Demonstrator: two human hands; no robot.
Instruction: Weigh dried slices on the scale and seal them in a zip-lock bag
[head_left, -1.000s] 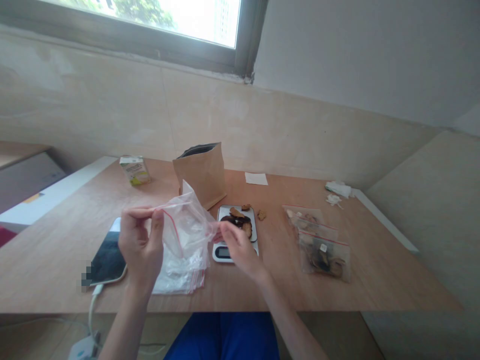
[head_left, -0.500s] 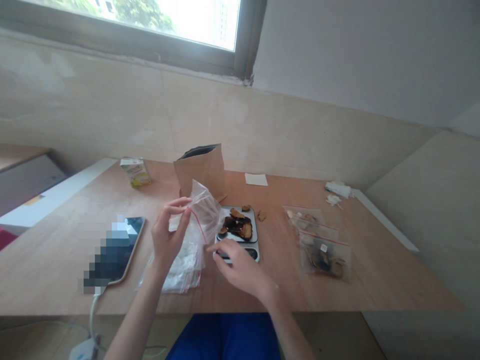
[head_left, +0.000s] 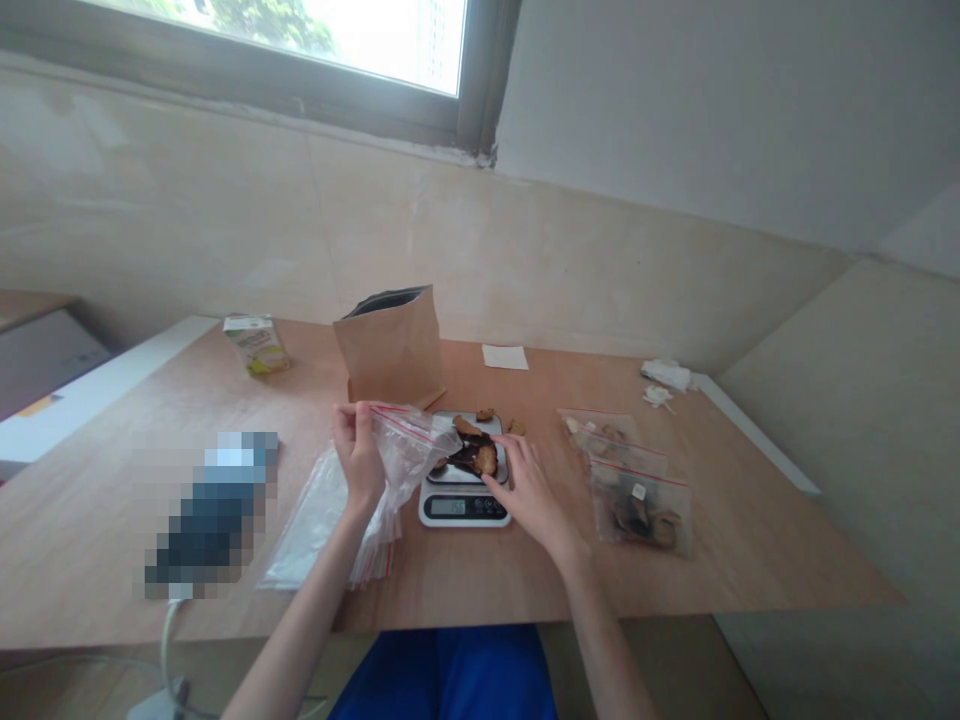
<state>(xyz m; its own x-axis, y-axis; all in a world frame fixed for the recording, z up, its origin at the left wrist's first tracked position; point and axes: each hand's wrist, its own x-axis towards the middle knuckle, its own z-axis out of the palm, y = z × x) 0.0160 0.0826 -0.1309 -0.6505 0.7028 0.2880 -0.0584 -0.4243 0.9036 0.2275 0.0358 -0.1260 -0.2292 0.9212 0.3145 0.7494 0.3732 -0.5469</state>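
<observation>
The left hand (head_left: 358,455) pinches the top edge of a clear zip bag (head_left: 409,450), its fingers closed on the plastic just by the red seal strip. The bag's far corner reaches over the left side of the scale tray. The right hand (head_left: 529,490) is open and apart from the left, fingers spread and reaching down to the right side of the tray; whether they touch the dark dried slices (head_left: 472,450) piled there is hard to tell. Compared with a moment ago, both hands have dropped lower and closed in around the scale (head_left: 461,507), and the bag now sits right at the pile rather than near the table's left side. Two stray slices lie on the far side of the tray. To the near left is a stack of empty zip bags (head_left: 322,525), and beyond that a blurred phone (head_left: 210,510). To the right lie two filled zip bags (head_left: 637,515). At the far edge of the table (head_left: 112,520) stand a kraft pouch (head_left: 388,345) and a small carton (head_left: 256,345), with a paper slip (head_left: 504,357) and tissue (head_left: 666,375) further right.
</observation>
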